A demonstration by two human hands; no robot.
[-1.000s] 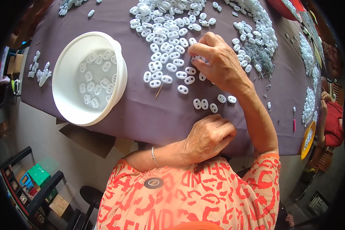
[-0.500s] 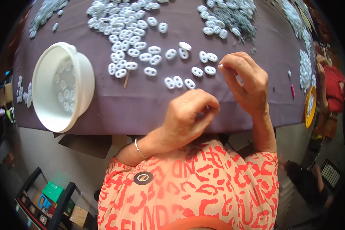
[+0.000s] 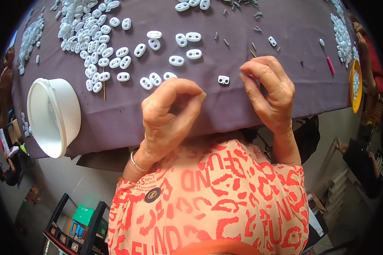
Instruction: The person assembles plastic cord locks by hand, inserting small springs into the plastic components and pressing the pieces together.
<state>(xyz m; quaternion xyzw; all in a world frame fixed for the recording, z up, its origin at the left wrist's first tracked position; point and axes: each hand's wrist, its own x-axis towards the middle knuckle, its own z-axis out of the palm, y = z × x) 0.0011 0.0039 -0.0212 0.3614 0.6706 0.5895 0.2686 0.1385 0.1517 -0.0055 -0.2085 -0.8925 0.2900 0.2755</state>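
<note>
My left hand (image 3: 168,111) hovers over the near part of the table, thumb and forefinger brought together; anything between the tips is too small to make out. To its right, my right hand (image 3: 271,91) has its thumb and forefinger closed in a pinch, its contents hidden. A thin stick (image 3: 253,54) shows just beyond the right forefinger. Between the hands lies a small white plastic piece (image 3: 223,79) with two dark holes. Several white oval two-holed pieces (image 3: 155,78) lie beyond my left hand, one partly covered by it. Another small white piece (image 3: 272,41) rests beyond my right hand.
A white tub (image 3: 72,110) stands at the left edge. Heaped white ovals (image 3: 78,32) spread at the far left, with a wooden stick (image 3: 104,90) nearer. Small metal springs (image 3: 257,29) are scattered at the back. Rightward are a pink-handled tool (image 3: 330,65) and a yellow tray (image 3: 357,106).
The view has shifted. My hands have moved farther apart, the left one leftward. A small white piece now lies between them; a white bit showed at the right fingertips before.
</note>
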